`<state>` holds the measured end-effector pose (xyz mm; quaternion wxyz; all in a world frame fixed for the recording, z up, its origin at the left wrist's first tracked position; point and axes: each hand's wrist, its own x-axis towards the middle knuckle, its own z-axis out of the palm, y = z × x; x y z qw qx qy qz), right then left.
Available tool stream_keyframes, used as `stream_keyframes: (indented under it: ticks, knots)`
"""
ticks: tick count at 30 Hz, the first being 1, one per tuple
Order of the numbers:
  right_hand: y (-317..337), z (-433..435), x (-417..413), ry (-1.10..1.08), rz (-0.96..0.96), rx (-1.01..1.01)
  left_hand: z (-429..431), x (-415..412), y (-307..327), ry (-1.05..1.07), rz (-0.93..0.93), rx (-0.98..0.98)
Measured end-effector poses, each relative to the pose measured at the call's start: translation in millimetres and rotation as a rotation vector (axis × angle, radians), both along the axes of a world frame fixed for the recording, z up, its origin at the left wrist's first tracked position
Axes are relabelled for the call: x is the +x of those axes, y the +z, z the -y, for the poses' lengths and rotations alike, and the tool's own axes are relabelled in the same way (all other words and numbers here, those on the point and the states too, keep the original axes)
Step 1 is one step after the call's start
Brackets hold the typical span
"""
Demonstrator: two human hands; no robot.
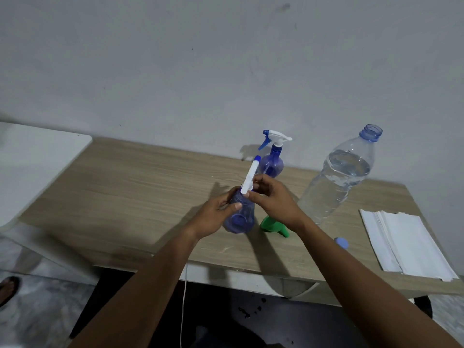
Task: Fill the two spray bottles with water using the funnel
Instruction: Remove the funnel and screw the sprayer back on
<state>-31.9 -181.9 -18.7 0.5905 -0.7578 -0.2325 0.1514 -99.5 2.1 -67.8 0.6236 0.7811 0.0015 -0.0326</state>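
Gripping the near spray bottle round its blue body: left hand; right hand pinches its white spray head at the neck. Green funnel lies on the table just right of it, under the right wrist; second spray bottle stands behind

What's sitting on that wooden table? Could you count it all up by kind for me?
Spray bottles: 2 (held spray bottle, back spray bottle)
Green funnel: 1
Water bottle: 1
Blue cap: 1
Stack of white paper: 1
Total: 6
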Motion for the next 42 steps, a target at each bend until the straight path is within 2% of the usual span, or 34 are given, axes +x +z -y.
stream_keyframes:
  ticks: [10,22,28,33,42]
  knots:
    - [10.4,7.6,7.5,0.151,-0.026,-0.097,0.7,0.8,-1.2,-0.004,-0.038,-0.025]
    - [4.2,-6.5,0.7,-0.060,0.038,-0.062,1.0,0.6,2.6,0.006,-0.043,-0.016]
    - [4.4,4.4,7.6,0.033,-0.018,-0.038,0.4,-1.1,6.5,-0.016,-0.044,-0.004]
    - [9.2,1.6,5.2,0.104,0.031,-0.095,2.1,-1.1,6.6,-0.009,-0.048,-0.028]
    - [2.2,-9.9,3.6,-0.067,0.060,-0.129,1.1,-0.4,5.4,-0.008,-0.042,-0.022]
